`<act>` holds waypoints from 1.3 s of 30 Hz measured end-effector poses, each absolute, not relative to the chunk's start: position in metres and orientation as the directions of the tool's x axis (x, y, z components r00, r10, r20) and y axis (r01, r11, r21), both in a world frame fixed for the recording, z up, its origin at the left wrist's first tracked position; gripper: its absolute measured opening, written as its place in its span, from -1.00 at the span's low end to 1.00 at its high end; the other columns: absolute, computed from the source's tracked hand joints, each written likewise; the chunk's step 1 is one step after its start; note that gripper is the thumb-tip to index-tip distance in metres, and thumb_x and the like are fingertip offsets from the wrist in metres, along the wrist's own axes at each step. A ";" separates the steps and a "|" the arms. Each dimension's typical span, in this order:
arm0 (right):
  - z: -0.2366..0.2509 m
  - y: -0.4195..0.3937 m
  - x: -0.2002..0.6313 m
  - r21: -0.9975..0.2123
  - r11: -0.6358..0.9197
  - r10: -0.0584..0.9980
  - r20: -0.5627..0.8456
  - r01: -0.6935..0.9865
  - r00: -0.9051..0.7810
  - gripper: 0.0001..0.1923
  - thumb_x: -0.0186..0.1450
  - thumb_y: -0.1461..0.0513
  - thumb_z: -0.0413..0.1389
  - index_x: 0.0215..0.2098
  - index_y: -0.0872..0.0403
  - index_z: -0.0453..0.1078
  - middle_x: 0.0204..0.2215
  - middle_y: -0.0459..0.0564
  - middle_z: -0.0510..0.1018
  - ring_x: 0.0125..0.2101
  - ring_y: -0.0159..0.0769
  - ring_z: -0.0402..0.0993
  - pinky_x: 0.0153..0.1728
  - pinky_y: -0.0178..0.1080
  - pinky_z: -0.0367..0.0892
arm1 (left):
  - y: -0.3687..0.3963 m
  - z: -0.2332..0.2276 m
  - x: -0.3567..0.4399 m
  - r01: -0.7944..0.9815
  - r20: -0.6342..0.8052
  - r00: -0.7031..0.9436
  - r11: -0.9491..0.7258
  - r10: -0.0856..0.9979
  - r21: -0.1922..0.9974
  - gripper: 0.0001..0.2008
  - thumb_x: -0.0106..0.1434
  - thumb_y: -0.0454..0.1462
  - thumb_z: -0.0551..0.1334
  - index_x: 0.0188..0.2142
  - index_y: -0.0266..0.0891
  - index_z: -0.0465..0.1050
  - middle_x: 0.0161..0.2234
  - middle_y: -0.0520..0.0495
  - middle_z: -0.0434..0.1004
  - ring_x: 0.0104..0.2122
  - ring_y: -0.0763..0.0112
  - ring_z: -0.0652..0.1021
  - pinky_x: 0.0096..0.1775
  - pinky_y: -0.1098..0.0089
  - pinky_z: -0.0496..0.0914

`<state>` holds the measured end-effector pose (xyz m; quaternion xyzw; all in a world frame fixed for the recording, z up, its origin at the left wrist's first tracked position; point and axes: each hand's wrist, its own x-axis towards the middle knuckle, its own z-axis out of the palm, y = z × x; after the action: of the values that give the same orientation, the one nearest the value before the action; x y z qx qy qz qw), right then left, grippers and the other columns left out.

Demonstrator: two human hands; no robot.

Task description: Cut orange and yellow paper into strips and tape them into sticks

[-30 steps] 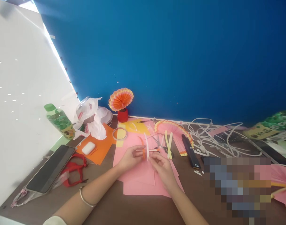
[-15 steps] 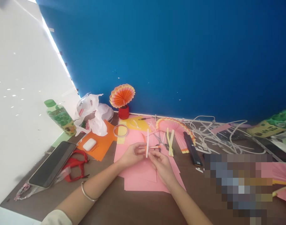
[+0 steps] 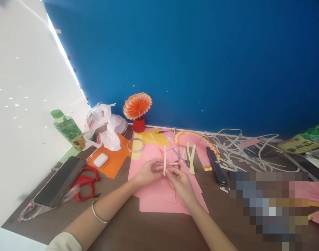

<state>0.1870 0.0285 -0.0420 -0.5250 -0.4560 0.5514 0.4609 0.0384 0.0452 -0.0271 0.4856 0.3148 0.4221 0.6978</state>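
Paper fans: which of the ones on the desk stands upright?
The orange paper fan in the red pot by the blue wall; the pink fan lies flat.

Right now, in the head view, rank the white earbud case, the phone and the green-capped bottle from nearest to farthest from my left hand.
1. The white earbud case, on the orange paper just left of the left hand.
2. The phone, farther left, lying flat near the table edge.
3. The green-capped bottle, far left and back, by the white wall.

The phone and bottle are fairly close in distance.
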 end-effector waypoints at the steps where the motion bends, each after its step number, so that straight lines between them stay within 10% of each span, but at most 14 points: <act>1: -0.043 0.029 0.187 -0.987 -0.160 0.987 -0.159 -0.023 -0.026 -0.71 0.02 0.02 0.19 -0.48 0.09 0.40 -0.59 -0.11 0.32 -0.68 -0.51 0.08 -0.71 -0.40 -0.03 | 0.045 -0.026 0.038 -0.287 -0.025 0.446 0.170 0.895 0.943 -0.55 0.00 -0.30 0.32 -0.09 -0.28 0.32 -0.05 -0.30 0.41 -0.01 0.07 0.40 -0.07 0.19 0.33; 39: -0.027 0.028 0.191 -0.990 -0.122 0.978 -0.132 0.066 -0.162 -0.73 -0.02 0.08 0.24 -0.44 0.10 0.45 -0.56 -0.06 0.46 -0.55 -0.37 0.33 -0.60 -0.36 0.19 | 0.040 -0.027 0.039 -0.217 0.142 0.459 -0.045 0.877 0.975 -0.52 0.07 -0.35 0.24 0.02 -0.20 0.25 0.05 -0.22 0.29 0.07 0.15 0.30 -0.08 0.30 0.36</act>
<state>0.1911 0.0280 -0.0266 -0.5012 -0.5209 0.5567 0.4093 0.0385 0.0403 -0.0267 0.5775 0.2858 0.4346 0.6292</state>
